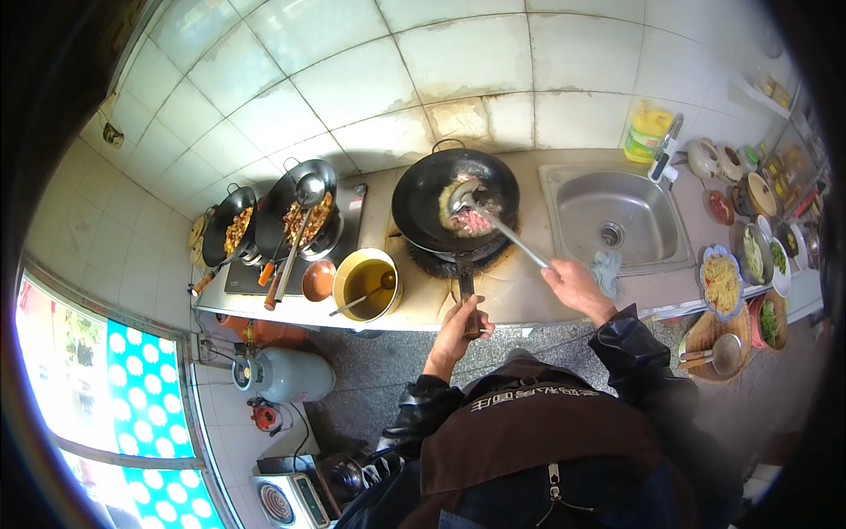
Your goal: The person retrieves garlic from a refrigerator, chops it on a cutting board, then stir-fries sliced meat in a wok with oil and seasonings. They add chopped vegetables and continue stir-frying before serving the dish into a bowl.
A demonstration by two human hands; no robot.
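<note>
My left hand (454,334) is closed round the wooden handle of a black wok (423,205), which sits over a burner in the counter. In my right hand (576,285) is the long metal handle of a ladle (512,235). The ladle's bowl lies inside the wok, among pinkish chopped meat (472,221) in bubbling oil. Left of the wok handle stands a pot of yellow oil (367,291) with a small ladle resting in it. Beside that pot is a brown bowl (318,280).
Two more woks (271,221) with cooked food stand on a gas stove at the left. A steel sink (621,228) with a tap (664,149) and a cloth (604,271) is at the right. Beyond are a plate of shredded food (721,283) and several bowls. A gas cylinder (291,375) stands below the counter.
</note>
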